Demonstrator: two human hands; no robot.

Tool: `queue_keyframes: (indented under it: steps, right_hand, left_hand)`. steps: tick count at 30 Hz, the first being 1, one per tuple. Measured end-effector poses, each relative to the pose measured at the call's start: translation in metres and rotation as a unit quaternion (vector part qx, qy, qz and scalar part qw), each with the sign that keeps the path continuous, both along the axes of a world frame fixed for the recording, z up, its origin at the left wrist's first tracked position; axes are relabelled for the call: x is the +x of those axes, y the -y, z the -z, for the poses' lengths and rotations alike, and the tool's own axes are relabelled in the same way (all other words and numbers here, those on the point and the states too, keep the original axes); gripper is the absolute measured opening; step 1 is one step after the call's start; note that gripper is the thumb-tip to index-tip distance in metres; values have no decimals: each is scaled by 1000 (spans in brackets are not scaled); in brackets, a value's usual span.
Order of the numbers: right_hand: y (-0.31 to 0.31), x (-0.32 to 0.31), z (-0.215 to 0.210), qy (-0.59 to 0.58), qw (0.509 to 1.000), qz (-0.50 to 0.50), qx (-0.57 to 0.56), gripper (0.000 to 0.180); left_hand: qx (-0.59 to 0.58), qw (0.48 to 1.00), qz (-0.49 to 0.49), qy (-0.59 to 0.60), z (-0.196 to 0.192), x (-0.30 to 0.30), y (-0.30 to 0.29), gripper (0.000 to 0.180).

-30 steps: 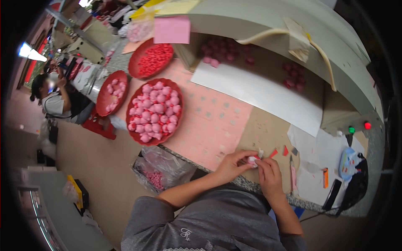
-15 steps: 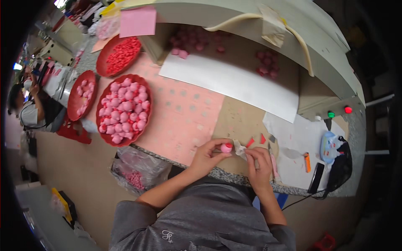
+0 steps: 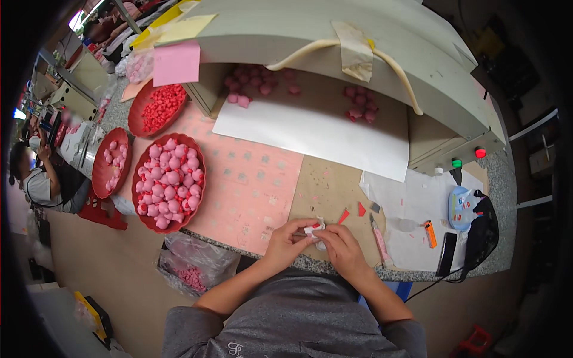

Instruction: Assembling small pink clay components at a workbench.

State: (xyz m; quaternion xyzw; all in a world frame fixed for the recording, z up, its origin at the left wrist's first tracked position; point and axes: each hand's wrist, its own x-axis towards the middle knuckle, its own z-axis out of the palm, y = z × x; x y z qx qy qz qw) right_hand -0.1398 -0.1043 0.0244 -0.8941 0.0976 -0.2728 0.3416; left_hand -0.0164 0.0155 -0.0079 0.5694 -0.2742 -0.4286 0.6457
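Observation:
My left hand (image 3: 283,246) pinches a small pink ball-shaped piece with a red top, now mostly hidden by fingers and cloth. My right hand (image 3: 345,253) grips a crumpled white cloth (image 3: 320,227) and presses it onto that piece. Both hands meet just above the near table edge. Two red scraps, one a narrow strip (image 3: 344,216) and one wider (image 3: 362,209), lie beyond them on the brown board (image 3: 319,179). Right of the hands rests a slim pink-and-grey tool (image 3: 379,241), its exact kind unclear.
At left stand a scalloped red bowl (image 3: 202,164) heaped with pink-and-red pieces, a bowl (image 3: 136,119) of small red parts and a sparser bowl (image 3: 102,176). A grey machine (image 3: 298,45) arches over pink pieces. An orange-handled tool (image 3: 430,234) and phone (image 3: 446,253) lie right.
My right hand has moved left, bringing the white cloth from beside the pink piece onto it. The piece, visible before, is now largely covered. The head view has shifted.

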Motion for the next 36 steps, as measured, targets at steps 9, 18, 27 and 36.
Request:
queue_keyframes:
  steps: [9, 18, 27, 36]
  right_hand:
    - [18, -19, 4, -63, 996, 67, -19, 18]
    - [9, 13, -24, -13, 1000, -10, -11, 22]
    - [17, -8, -1, -37, 996, 76, -33, 25]
    - [6, -26, -15, -8, 981, 149, 126, 23]
  left_hand:
    - [-56, 992, -38, -109, -3, 10, 0, 38]
    - [-40, 998, -21, -50, -3, 7, 2, 41]
    - [-74, 996, -18, -54, 1, 10, 2, 41]
    - [-74, 996, 6, -45, -2, 8, 3, 46]
